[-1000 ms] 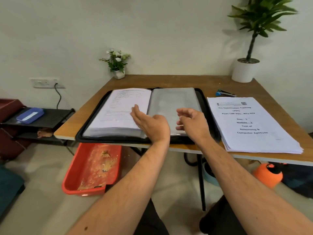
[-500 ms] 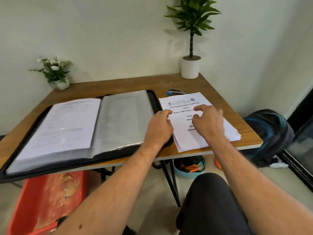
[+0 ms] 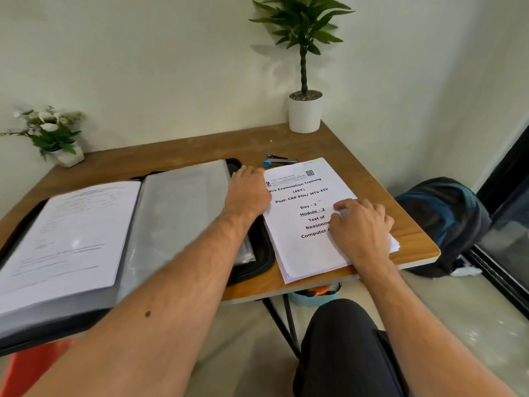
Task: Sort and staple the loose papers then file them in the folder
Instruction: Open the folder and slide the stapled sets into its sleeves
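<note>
Leftmost, a small white pot of flowers sits at the back corner of the wooden table, near the wall. Beside it toward the front, the black folder lies open and flat across most of the tabletop, a printed sheet showing in its left sleeve and cloudy plastic sleeves on its right half. Over the folder's right edge reaches the left hand, knuckles up, its fingers curled down at the upper left edge of the stack of loose papers; whether they pinch a sheet or only touch it cannot be told. That stack lies just right of the folder, touching or nearly touching its rim, with a printed title page on top. Behind it, a blue stapler rests on the table just past the stack's far edge. Next, the right hand presses down on the stack's right half, fingers bent and spread, gripping nothing that shows. At the back right corner stands 1 tall plant in a white pot. Farthest right, on the floor, a dark backpack slumps beside the table.
</note>
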Tool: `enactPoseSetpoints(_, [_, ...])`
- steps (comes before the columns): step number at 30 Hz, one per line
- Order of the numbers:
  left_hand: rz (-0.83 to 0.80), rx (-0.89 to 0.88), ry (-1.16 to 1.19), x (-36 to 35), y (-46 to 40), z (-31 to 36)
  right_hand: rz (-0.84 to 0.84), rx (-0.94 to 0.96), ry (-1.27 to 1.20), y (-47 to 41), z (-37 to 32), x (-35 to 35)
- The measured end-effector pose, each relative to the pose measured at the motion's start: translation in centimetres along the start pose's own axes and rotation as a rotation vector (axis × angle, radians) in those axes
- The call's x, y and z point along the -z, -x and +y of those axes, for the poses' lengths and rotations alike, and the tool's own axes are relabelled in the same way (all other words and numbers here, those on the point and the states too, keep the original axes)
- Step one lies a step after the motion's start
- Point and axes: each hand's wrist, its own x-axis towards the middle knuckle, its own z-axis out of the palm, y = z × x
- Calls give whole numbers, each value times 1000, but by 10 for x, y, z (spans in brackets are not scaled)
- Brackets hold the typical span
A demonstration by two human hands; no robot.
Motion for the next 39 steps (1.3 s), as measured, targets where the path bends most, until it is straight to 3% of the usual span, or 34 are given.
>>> enactPoseSetpoints(3, [-70, 97, -140, -12, -15, -4, 25, 12, 11, 1, 0, -3])
enactPoseSetpoints(6, [-142, 195, -112, -22, -25, -8, 29, 13, 19, 2, 2, -6])
enactPoseSetpoints(13, [-178, 245, -185, -33, -44, -2, 15, -18, -3, -1, 9, -7])
enactPoseSetpoints(18, [-144, 285, -99, -26, -57, 0, 28, -9, -12, -13, 5, 0])
enactPoseSetpoints(22, [-58, 300, 122, -31, -60, -5, 32, -22, -14, -9, 11, -6])
enactPoseSetpoints(26, [77, 236, 708, -21, -51, -4, 23, -23, -21, -7, 9, -11])
enactPoseSetpoints(28, [2, 208, 947, -22, -38, 2, 27, -22, -25, -7, 11, -13])
enactPoseSetpoints(32, [-182, 195, 963, -38, -14, 2, 31, -39, -34, -6, 15, -12])
enactPoseSetpoints(36, [-53, 165, 1012, -22, 2, 11, -4, -84, -137, -11, 10, -2])
enactPoseSetpoints(39, [30, 143, 1070, -9, 11, 20, 61, -166, -331, -19, 10, 17])
